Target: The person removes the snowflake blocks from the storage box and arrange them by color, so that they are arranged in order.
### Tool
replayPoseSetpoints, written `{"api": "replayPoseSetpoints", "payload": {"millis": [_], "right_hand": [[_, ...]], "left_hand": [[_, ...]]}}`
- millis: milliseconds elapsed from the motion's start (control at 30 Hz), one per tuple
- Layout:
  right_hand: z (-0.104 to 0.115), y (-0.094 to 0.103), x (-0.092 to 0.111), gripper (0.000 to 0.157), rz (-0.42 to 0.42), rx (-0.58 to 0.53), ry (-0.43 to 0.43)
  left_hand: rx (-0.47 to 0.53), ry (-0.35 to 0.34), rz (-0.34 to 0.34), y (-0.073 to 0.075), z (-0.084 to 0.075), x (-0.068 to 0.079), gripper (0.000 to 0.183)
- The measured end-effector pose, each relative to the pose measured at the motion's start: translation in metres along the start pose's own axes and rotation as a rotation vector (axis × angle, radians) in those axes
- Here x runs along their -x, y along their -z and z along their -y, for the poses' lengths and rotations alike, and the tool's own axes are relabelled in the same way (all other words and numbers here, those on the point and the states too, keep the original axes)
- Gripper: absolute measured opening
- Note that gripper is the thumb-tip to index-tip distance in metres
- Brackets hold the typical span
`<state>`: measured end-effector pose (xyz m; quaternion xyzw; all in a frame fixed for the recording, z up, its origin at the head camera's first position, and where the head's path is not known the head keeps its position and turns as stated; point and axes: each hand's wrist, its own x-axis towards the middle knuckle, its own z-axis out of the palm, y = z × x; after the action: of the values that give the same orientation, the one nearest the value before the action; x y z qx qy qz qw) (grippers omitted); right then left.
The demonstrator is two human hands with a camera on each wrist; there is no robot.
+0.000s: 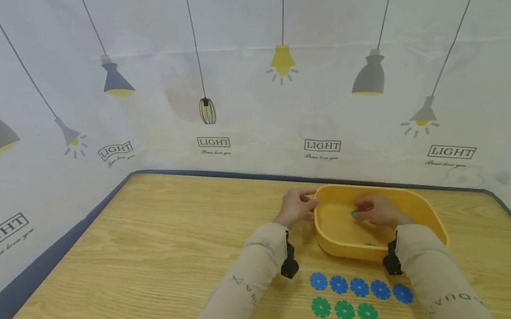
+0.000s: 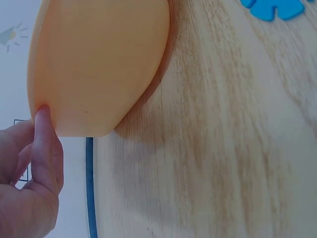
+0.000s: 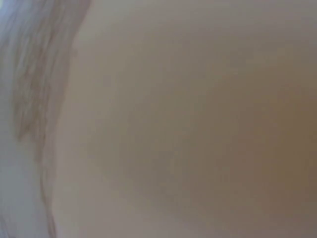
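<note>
A yellow plastic basin [image 1: 347, 251] stands on the wooden table. At its left end my left hand [image 1: 296, 205] grips the rim; the left wrist view shows fingers of the left hand [image 2: 37, 163] against the outer wall of the basin [image 2: 104, 64]. My right hand [image 1: 382, 212] is inside the basin, pinching a green notched plastic disc [image 1: 355, 215] that its fingers partly cover. Another green disc [image 1: 369, 244] lies in the basin by the near wall, mostly hidden. The right wrist view is a blurred close-up of the basin wall [image 3: 173, 124].
In front of the basin, several blue notched discs [image 1: 359, 287] form a row. Three green discs [image 1: 344, 311] lie in a second row nearer me. Behind the table [image 1: 172, 244] hangs a wall covering [image 1: 244, 90] printed with lamps.
</note>
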<state>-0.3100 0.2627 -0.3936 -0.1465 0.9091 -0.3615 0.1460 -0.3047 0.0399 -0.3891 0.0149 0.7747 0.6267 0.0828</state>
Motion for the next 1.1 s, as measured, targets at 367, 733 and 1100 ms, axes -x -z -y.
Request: {"api": "replayPoseSetpoints", "payload": {"millis": [367, 733, 1100], "right_hand": [[-0.0003, -0.002, -0.0004, 0.04, 0.027, 0.017, 0.054], [0.0016, -0.0005, 0.0003, 0.035, 0.083, 0.033, 0.038], [0.001, -0.0002, 0.0016, 0.027, 0.123, 0.046, 0.076]], "left_hand": [[-0.001, 0.013, -0.014, -0.0003, 0.0003, -0.0013, 0.035], [0.015, 0.004, -0.004, -0.0001, 0.0005, -0.0014, 0.036], [0.006, 0.009, -0.005, -0.0012, 0.0014, -0.0017, 0.036]]}}
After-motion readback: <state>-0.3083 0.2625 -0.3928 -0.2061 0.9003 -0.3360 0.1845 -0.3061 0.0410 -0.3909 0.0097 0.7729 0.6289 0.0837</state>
